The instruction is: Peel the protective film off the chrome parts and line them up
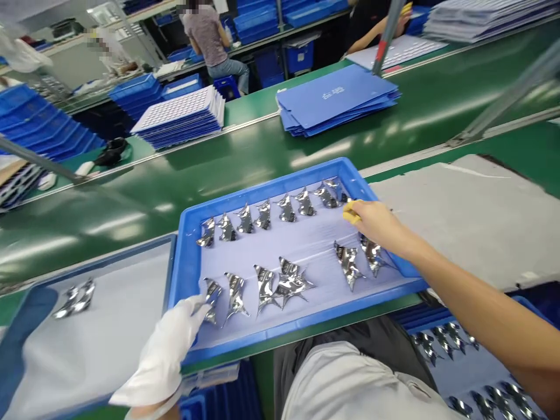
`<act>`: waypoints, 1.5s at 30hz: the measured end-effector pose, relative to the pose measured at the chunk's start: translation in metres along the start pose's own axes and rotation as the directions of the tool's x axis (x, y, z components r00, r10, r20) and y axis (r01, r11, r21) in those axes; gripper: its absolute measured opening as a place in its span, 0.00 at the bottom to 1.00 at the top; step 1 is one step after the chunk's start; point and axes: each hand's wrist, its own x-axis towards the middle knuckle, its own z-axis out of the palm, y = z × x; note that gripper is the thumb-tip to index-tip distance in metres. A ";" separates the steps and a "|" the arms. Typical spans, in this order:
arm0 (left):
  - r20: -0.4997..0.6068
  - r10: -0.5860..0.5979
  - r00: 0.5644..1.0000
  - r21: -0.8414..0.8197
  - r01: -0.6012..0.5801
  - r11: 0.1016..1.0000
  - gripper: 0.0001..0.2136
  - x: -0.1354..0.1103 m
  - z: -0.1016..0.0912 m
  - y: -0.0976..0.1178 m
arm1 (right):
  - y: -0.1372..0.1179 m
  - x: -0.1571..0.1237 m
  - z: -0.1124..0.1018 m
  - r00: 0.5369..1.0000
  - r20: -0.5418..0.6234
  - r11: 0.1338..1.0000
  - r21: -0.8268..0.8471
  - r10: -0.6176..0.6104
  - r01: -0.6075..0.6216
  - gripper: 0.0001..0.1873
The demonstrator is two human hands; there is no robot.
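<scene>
A blue tray (271, 335) lined with pale sheet holds two rows of mirror-bright, pointed metal parts (236, 294). My left hand (168, 341), in a white glove, has its fingertips closed at the edge of the leftmost metal part (213, 298) in the near row. Over the tray's right side is my right hand (376, 224), with yellow finger covers (351, 213) on its pinched fingers. Its fingertips are beside the far row's right end; what they hold, if anything, is hidden. Below its wrist lies another metal part (371, 254).
Left of the blue tray, a lined grey-blue tray (144, 280) carries a few shiny parts. A pale sheet (472, 216) covers the bench at right. Blue boards (336, 96) lie across the green belt (245, 151). Another parts tray (464, 367) sits low right. Two people are beyond.
</scene>
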 end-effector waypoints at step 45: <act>0.102 -0.096 0.990 0.584 0.019 0.812 0.17 -0.004 0.024 -0.006 | -0.013 0.034 0.031 0.987 0.159 0.989 -0.147 -0.007 0.031 0.13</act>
